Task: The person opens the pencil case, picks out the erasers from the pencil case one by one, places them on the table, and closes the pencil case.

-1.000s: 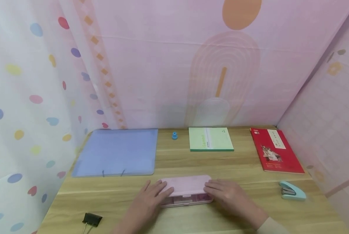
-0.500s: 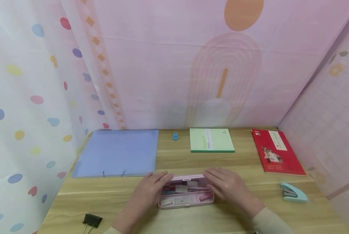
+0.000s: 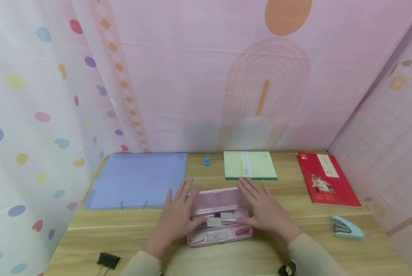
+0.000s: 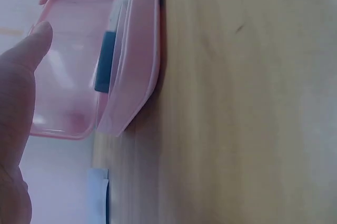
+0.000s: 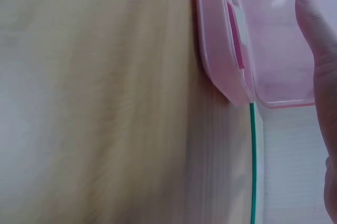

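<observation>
- While the pink pencil case lay open on the wooden counter, near its front edge, both hands stood at its two ends.
- Its lid was raised, and small stationery lay inside the tray.
- The left hand had its fingers straight and spread, touching the left end of the lid.
- The right hand had spread fingers too, at the right end.
- A blue folder, a green notebook, a red book, a stapler and a binder clip lay around.
</observation>
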A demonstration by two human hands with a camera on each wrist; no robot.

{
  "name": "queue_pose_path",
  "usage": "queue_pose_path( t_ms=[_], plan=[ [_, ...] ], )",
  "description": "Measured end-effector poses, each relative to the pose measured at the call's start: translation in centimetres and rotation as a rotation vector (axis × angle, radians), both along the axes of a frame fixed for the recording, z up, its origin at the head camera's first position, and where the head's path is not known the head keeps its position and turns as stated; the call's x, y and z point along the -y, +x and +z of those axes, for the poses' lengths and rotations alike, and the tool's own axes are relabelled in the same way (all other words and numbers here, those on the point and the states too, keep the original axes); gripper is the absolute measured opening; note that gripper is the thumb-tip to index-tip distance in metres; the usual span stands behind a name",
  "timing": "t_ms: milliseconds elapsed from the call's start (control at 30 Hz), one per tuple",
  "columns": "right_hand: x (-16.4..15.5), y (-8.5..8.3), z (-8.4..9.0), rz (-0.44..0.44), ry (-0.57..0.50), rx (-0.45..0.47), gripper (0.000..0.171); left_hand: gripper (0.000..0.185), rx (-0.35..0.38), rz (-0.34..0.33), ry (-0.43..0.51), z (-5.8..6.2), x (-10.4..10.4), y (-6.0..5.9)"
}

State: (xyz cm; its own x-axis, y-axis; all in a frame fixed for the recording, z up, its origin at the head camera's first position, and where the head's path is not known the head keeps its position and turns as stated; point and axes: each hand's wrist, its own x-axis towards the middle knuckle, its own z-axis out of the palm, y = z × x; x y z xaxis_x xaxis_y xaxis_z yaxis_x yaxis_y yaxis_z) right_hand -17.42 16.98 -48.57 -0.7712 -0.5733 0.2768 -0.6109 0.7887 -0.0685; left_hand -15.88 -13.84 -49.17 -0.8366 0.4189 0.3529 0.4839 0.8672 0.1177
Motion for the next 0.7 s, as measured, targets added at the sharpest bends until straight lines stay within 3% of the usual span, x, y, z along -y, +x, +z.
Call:
queue_pose_path(
  t_ms=[333, 500, 600, 700],
  plan=[
    [0.8, -2.0, -0.8, -0.065, -0.058, 0.122, 0.105, 0.096, 0.078, 0.032, 0.005, -0.8, 0.5, -2.2],
    [1.0, -2.5, -1.2, -0.063, -0.074, 0.128, 0.106, 0.093, 0.068, 0.032, -0.001, -1.4, 0.6, -2.9],
    [1.0, -2.6, -1.3, -0.058, -0.084, 0.132, 0.106, 0.093, 0.077, 0.040, -0.001, -1.4, 0.7, -2.9],
    [0.8, -2.2, -1.0, -0.053, -0.104, 0.146, 0.103, 0.094, 0.101, 0.040, 0.020, -0.6, 0.8, -1.7]
  ],
)
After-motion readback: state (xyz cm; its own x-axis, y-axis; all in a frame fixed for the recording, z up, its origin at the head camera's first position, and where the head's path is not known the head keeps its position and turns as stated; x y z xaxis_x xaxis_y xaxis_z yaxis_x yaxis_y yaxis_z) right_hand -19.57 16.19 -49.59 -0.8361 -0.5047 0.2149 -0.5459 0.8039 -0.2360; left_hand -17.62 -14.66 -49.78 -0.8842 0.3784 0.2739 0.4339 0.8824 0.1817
